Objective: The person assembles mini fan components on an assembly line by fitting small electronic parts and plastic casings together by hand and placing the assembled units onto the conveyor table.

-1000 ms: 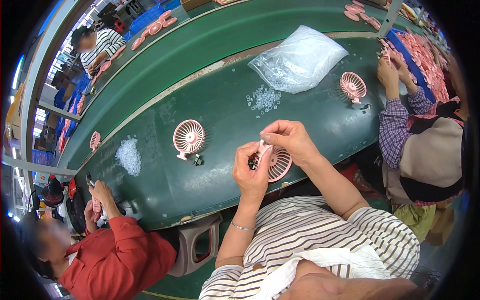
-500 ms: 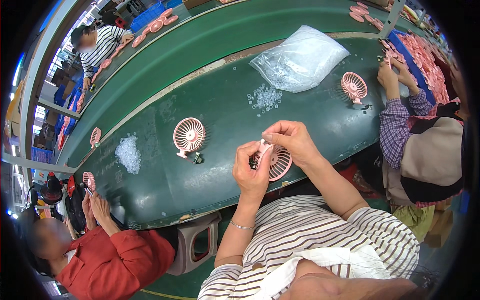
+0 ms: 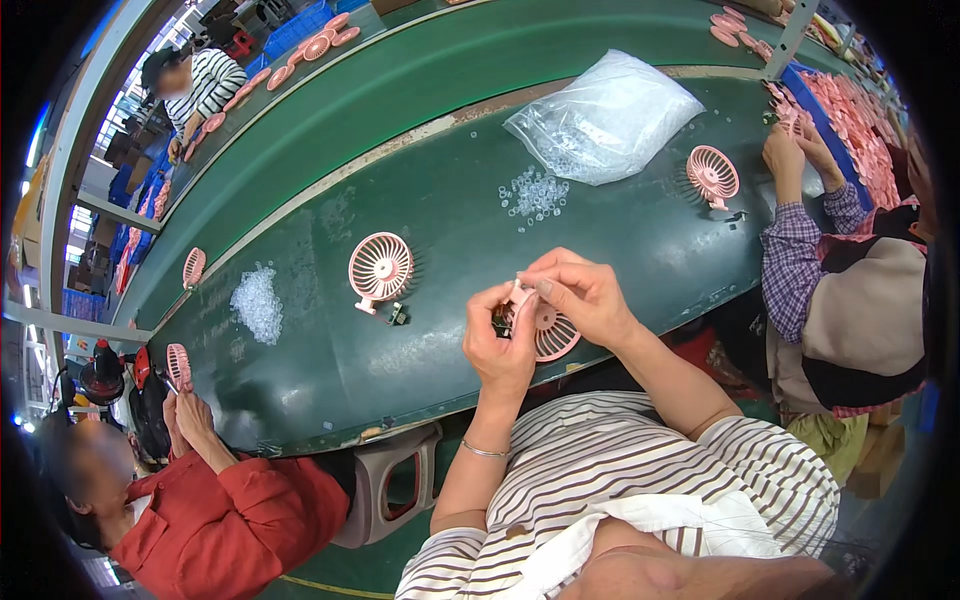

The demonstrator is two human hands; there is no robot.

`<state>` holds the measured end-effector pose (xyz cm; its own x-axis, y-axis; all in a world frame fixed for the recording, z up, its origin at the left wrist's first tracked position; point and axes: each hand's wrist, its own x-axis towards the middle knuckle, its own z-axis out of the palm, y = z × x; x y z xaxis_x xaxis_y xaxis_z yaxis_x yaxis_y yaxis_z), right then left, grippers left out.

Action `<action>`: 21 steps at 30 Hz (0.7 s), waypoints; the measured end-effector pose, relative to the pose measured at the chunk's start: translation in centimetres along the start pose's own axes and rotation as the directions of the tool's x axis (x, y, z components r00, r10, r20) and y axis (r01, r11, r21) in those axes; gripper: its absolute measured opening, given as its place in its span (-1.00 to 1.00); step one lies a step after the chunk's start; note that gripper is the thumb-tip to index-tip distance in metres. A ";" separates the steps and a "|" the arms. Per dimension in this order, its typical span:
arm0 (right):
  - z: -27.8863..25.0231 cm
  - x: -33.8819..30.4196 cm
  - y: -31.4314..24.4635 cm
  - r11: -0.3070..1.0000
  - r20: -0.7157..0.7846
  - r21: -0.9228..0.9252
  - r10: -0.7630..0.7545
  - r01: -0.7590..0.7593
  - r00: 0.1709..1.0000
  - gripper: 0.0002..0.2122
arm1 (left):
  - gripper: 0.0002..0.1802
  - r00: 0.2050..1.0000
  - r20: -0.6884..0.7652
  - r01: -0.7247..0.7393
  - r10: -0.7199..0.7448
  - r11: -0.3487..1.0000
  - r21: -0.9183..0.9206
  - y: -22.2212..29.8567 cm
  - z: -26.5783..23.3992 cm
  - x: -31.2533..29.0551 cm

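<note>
A pink fan head with a slatted round grille is in my hands, close to the table's near edge. My left hand is closed round its short neck, thumb on one side and fingers on the other. A bit of green circuit board shows by the left fingers. With thumb and forefinger together, my right hand pinches at the tip of the neck. Whatever is between those fingertips is too small to make out. Beyond my hands lies a pile of small clear rings.
A clear plastic bag of rings lies behind the pile. Other pink fans and another ring pile sit on the green table. Co-workers handle parts at left and right. A blue bin holds pink parts.
My right fingertips have shifted slightly left at the tip of the fan's neck. At the left, a co-worker's fan has been raised a little. The fan stays in my left hand.
</note>
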<state>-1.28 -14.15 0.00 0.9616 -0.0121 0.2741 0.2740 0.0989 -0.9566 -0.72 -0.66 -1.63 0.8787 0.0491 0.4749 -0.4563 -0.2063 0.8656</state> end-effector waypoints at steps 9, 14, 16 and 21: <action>-0.1 -0.2 0.2 0.991 0.036 -0.130 -0.034 0.039 0.999 -0.77 | -0.69 0.997 0.071 0.022 -0.020 0.999 -0.040 -0.6 -0.5 0.8; -1.5 0.6 0.1 0.958 0.255 -0.227 -0.118 0.178 0.960 -0.75 | -0.71 0.995 0.089 0.033 -0.033 0.999 0.006 -0.5 -0.7 0.6; -2.5 0.6 0.8 0.955 0.231 -0.267 -0.069 0.131 0.970 -0.80 | -0.76 0.978 0.201 0.057 -0.051 0.998 -0.025 -0.8 -0.8 1.0; -10.1 -0.9 2.3 0.914 -0.343 -0.389 -0.032 -0.111 0.939 -0.85 | -0.65 0.986 -0.166 0.087 -0.004 0.862 0.499 -0.4 -6.4 4.2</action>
<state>-1.34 -23.93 -3.43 0.8994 -0.3556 0.2543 0.1499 -0.2956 -0.9435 2.26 5.87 1.04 0.8447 0.2118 0.4916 -0.2464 -0.6613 0.7084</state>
